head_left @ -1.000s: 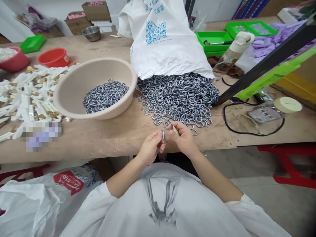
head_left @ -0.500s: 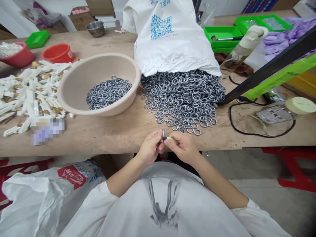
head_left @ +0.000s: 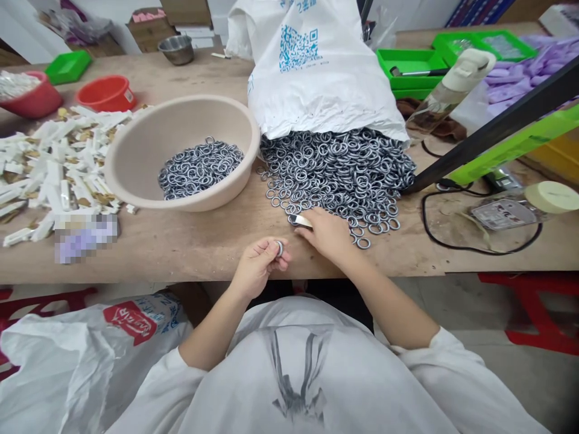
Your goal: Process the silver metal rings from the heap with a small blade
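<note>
A single dark grey ring [head_left: 279, 248] is pinched between the thumb and fingers of my left hand [head_left: 261, 263], just above the table's front edge. My right hand [head_left: 326, 232] grips a small tool [head_left: 302, 221] with a pale handle and a dark tip; its exact kind cannot be made out. That hand rests at the near side of a heap of loose grey rings [head_left: 344, 175], its fingers by the nearest ones. The heap spills from the mouth of a white sack [head_left: 325, 96]. To the left, a beige basin [head_left: 181, 114] holds many more such rings.
White clip-like pieces [head_left: 58, 163] lie piled at the left, near a red bowl [head_left: 105, 93]. On the right stand a slanting black bar [head_left: 497, 120], a clear bottle [head_left: 443, 93], a lying jar [head_left: 506, 211] and a looped black cable [head_left: 479, 249]. Green trays [head_left: 411, 60] sit behind.
My hands, together before, have moved apart. The left has shifted left with the ring; the right has moved up to the heap's edge, still holding the small tool.
</note>
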The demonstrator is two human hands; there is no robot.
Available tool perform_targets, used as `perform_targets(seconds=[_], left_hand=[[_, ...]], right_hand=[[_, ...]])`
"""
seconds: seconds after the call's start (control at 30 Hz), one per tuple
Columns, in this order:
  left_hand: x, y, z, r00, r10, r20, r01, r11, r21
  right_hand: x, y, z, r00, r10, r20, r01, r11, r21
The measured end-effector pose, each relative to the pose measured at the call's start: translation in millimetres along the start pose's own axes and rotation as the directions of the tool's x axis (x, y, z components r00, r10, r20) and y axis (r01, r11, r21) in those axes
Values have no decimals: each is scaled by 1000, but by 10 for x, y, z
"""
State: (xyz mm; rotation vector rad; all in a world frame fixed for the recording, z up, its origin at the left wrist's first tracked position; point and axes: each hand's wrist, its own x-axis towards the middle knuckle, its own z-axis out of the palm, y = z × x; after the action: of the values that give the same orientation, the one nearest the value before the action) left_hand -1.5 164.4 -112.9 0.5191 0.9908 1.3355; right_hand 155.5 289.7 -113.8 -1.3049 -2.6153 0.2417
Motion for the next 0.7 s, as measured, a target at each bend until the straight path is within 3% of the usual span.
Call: perform_targets(seconds=[0.1,0.2,0.27,0.3,0.33,0.37,0.4,0.43,0.47,0.5,0.53,0.6,0.7], left_hand=[[47,55,-87,995,62,-75,-64,997,-37],[84,71,-115,991,49,-126,-57,997,-58],[112,50,-97,989,32,-143,-40,998,-55],[127,29,-76,989,36,-145,-42,998,-38],[142,1,-47,989,52,-137,-53,999,0],[156,-30,-12,990,81,-119,-75,996,54],[169,-63,29,988,121,-92,-110,987,118],[178,-93,73,984,165,-59,-152,972,180],[184,-116,118,978,208,-29,-196,954,227],[187,-132,163,971,240,-7,-231,939,254],[185,-140,206,966,260,8,-253,932,260],[174,-136,277,966,257,30,-257,939,227],[153,-122,341,972,224,68,-233,958,166]], right_hand=[[126,-144,-10,994,-4,105,18,991,-133],[176,-138,-3,995,16,99,-3,992,-129],[142,-102,-6,997,14,77,-13,1000,-25],[102,-93,-9,998,-5,67,-4,990,144],[50,-96,-14,997,-43,69,13,922,387],[-11,-112,-18,993,-93,77,21,759,651],[-78,-141,-21,986,-149,82,7,516,856],[-145,-179,-23,975,-200,98,-36,291,956],[-210,-220,-25,973,-208,100,-68,156,985],[-267,-261,-27,978,-185,91,-74,97,993],[-314,-296,-31,990,-127,64,-51,106,993],[-371,-337,-42,999,-15,-45,48,212,976],[-369,-309,-58,983,-14,-185,179,348,920]])
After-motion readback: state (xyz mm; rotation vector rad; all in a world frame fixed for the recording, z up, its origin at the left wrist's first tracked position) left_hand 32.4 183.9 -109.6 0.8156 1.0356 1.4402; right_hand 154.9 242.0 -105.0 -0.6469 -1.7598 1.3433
